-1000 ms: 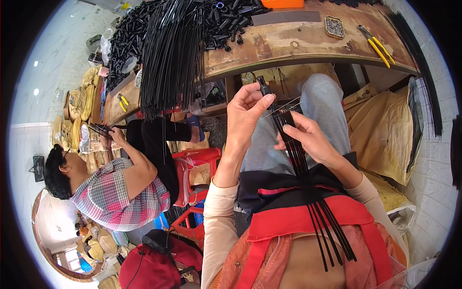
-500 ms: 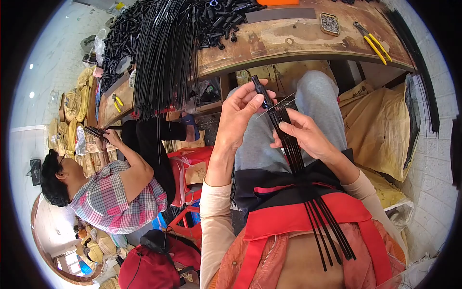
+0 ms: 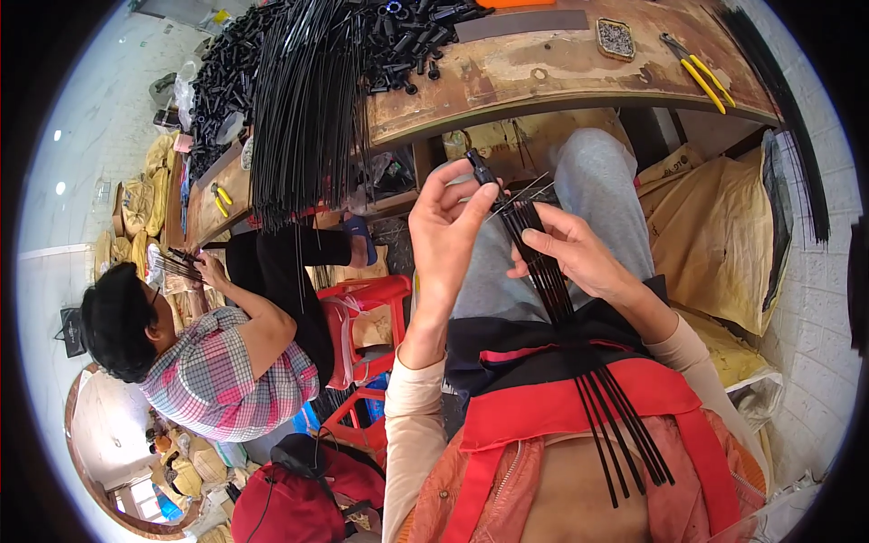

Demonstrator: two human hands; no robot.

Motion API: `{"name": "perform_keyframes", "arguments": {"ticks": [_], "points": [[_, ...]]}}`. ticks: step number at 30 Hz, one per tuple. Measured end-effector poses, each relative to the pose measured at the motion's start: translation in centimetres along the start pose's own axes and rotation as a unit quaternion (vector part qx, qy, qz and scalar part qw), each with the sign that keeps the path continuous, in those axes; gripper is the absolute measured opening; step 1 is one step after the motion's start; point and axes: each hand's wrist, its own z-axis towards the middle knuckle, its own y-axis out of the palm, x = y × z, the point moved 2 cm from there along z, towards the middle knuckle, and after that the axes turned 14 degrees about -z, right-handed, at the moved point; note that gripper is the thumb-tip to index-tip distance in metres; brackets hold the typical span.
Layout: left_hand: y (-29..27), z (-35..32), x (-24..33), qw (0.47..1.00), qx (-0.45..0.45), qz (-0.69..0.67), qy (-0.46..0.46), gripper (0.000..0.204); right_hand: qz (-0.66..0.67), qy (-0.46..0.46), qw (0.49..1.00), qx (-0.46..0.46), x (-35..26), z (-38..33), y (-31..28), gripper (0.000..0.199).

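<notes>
My left hand has its thumb and fingers closed round a dark tubular fitting, whose upper end sticks out above the fingertips. Just below it, my right hand grips a fanned bundle of thin black rods between thumb and fingers. The rods run down over my lap and the red-and-black apron, their lower ends spread. A few thin metal wires cross sideways at the bundle's top, close to the fitting. My fingers partly hide where rods and fitting meet.
Ahead stands a wooden bench with yellow-handled pliers, a small tin of metal bits and heaped black fittings. Long black rods hang over its edge. At left, a co-worker handles similar rods; a red stool stands between us.
My left hand has lowered slightly and shifted its hold on the fitting, with the wrist turned and less of the fitting showing. My right hand stays on the rods. The co-worker's head has lifted.
</notes>
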Motion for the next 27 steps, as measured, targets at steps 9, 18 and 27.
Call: {"name": "perform_keyframes", "arguments": {"ticks": [9, 18, 27], "points": [[-1.4, -1.7, -1.5, 0.992, -0.032, -0.121, 0.001, 0.035, 0.01, -0.008, 1.0, 0.0, 0.3, 0.2, 0.0, 0.029], [-1.3, -1.3, -1.9, 0.989, -0.018, -0.147, 0.023, 0.036, -0.018, -0.013, 1.0, -0.007, 0.2, -0.1, 0.0, 0.028], [-1.4, -0.1, -3.7, 0.9, -0.14, -0.402, -0.096, 0.055, 0.049, -0.034, 0.996, -0.069, 0.1, 0.2, 0.1, 0.029]]}}
